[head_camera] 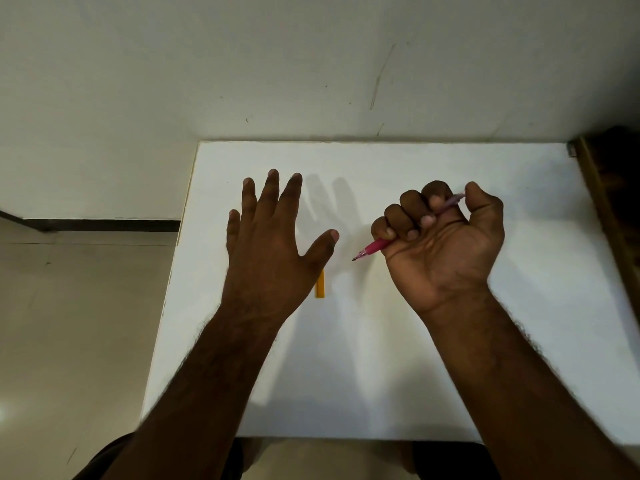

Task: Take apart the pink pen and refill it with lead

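Note:
The pink pen [370, 248] is gripped in the fist of my right hand [441, 240], palm turned up. Its pink tip end sticks out to the lower left and its pale purple back end shows between thumb and forefinger. My left hand [273, 237] hovers palm down with its fingers spread and holds nothing. A small orange lead case [320, 285] lies flat on the white table [381, 358], partly hidden under the left hand's thumb side. The two hands are apart, with the pen tip pointing toward the left thumb.
The white table reaches the wall at the back. Its left edge drops to a tiled floor [76, 323]. A dark wooden piece of furniture [613, 188] stands at the table's right edge.

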